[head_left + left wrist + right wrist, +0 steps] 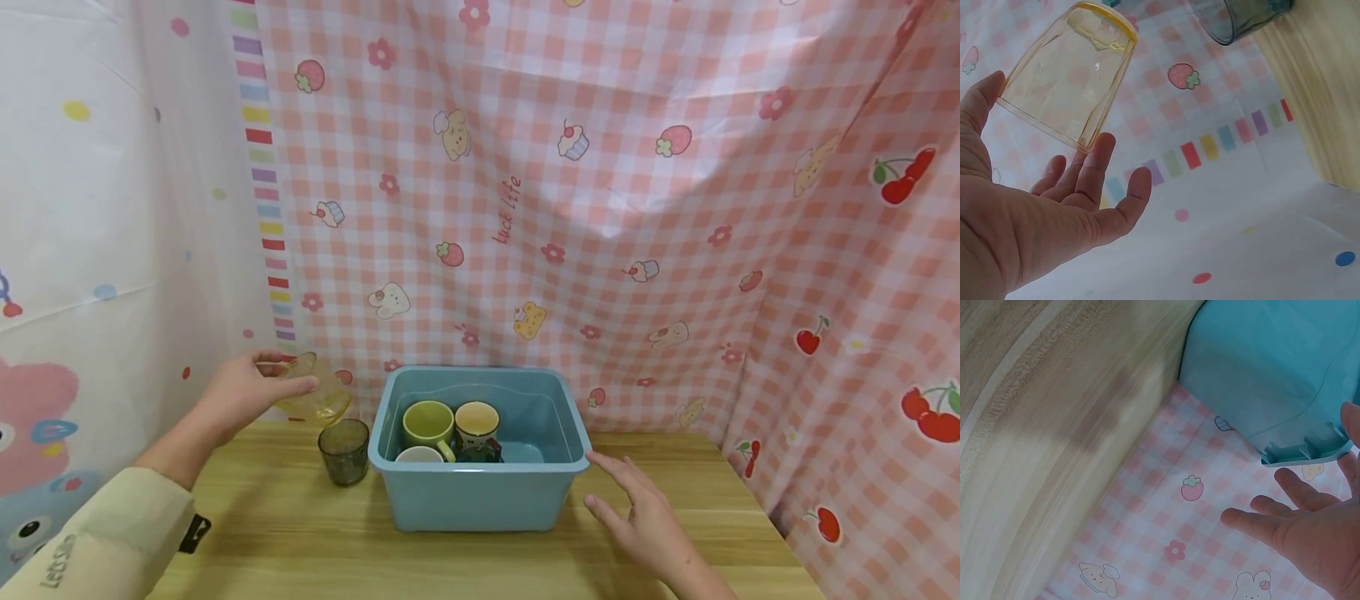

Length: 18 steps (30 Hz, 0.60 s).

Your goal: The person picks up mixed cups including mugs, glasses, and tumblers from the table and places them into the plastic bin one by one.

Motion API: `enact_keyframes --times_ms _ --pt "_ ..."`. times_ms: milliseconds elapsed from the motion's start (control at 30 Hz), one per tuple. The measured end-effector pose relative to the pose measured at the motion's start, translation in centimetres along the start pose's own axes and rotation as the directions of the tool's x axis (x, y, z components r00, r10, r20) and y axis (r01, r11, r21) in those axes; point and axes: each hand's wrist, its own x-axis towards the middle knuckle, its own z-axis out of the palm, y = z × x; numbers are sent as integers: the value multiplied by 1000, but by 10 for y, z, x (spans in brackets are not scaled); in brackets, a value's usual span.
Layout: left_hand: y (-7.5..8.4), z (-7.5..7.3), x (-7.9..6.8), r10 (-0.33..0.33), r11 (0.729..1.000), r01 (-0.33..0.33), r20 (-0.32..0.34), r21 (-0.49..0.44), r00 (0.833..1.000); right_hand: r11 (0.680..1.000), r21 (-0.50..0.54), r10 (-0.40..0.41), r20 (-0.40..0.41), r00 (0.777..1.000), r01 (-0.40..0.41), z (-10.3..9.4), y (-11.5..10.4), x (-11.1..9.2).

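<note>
My left hand pinches a clear yellow glass between thumb and fingers, at its wide rim end. The glass is tilted, its thick base turned away from the palm. Just below it, a dark grey tinted glass stands upright on the table. My right hand is spread loosely at the right side of a blue plastic bin, fingertips right at its rim. Inside the bin, on its left half, sit a green mug, a cream cup, a white cup and a dark cup.
The wooden table ends at the back against a pink checked curtain. A white curtain hangs at the left. More checked cloth with cherries closes off the right side.
</note>
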Motion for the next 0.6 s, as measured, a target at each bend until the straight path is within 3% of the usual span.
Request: enact_keyframes --times_ms 600 --pt "21 8 3 13 1000 -13 -5 6 1000 1000 7 6 8 1000 -6 1 2 -1"
